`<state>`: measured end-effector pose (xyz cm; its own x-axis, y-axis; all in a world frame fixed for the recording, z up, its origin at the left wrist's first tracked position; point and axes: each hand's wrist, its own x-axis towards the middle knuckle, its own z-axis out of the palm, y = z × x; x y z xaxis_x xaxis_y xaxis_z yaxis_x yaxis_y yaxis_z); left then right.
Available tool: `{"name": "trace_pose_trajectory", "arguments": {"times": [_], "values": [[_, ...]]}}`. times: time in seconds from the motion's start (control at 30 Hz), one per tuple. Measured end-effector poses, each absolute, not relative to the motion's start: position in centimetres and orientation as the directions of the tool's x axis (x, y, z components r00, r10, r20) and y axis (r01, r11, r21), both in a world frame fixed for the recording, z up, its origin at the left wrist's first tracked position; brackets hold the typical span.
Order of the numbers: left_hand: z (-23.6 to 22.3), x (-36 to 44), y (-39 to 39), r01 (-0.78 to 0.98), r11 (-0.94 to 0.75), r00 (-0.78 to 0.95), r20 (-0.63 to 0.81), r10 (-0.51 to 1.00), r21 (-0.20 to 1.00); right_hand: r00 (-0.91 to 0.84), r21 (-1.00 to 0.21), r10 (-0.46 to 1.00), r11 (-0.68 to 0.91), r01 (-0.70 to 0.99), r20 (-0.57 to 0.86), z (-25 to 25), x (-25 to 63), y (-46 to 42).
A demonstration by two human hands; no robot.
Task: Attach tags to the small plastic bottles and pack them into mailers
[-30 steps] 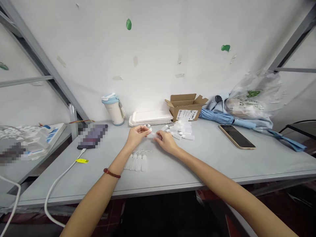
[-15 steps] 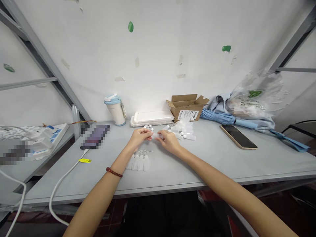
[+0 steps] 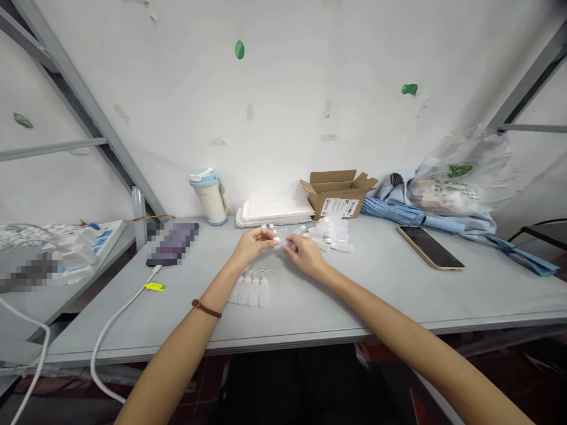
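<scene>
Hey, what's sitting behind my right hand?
Just beyond your right hand is a pile of translucent pieces, with an open cardboard box farther back. The hand hides the spot directly beneath it and perhaps part of the pile, so I can't tell what's there.

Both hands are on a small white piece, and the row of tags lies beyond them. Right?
No: in the head view, the row of tags lies on the near side of the left hand and right hand, not beyond them. Both hands are on a small white piece.
</scene>
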<state>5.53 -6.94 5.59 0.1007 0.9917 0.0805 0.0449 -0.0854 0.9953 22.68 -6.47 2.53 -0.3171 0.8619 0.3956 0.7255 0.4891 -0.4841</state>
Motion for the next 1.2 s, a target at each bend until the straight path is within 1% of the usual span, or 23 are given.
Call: {"name": "trace_pose_trajectory", "arguments": {"times": [0.13, 0.23, 0.33, 0.47, 0.7, 0.9, 1.2], "values": [[5.53, 5.6, -6.84, -0.019, -0.061, 0.09, 0.063, 0.994, 0.998, -0.296, -0.492, 0.868, 0.476, 0.729, 0.4, 2.55, 22.61, -6.56], [5.47, 5.6, -6.8, -0.034, -0.019, 0.085, 0.022, 0.996, 0.999, -0.3, -0.488, 0.865, 0.48, 0.729, 0.402, 2.56, 22.57, -6.62], [5.4, 5.47, -6.8, 0.017, 0.042, 0.095, -0.044, 0.994, 0.999, -0.305, -0.483, 0.858, 0.49, 0.726, 0.413, 2.57, 22.52, -6.68], [5.32, 5.32, -6.8, 0.1, 0.097, 0.152, -0.111, 0.982, 0.99, -0.291, -0.49, 0.856, 0.49, 0.721, 0.427, 2.67, 22.49, -6.77], [5.45, 5.26, -6.78, 0.142, 0.075, 0.186, -0.101, 0.977, 0.987, -0.278, -0.511, 0.853, 0.494, 0.703, 0.443, 2.7, 22.51, -6.68], [5.78, 5.15, -7.1, 0.153, 0.011, 0.221, -0.045, 0.974, 0.988, -0.266, -0.514, 0.842, 0.506, 0.693, 0.469, 2.41, 22.57, -6.47], [5.98, 5.16, -7.18, 0.182, -0.036, 0.19, 0.001, 0.982, 0.983, -0.238, -0.544, 0.845, 0.499, 0.675, 0.479, 2.19, 22.66, -6.31]]}}
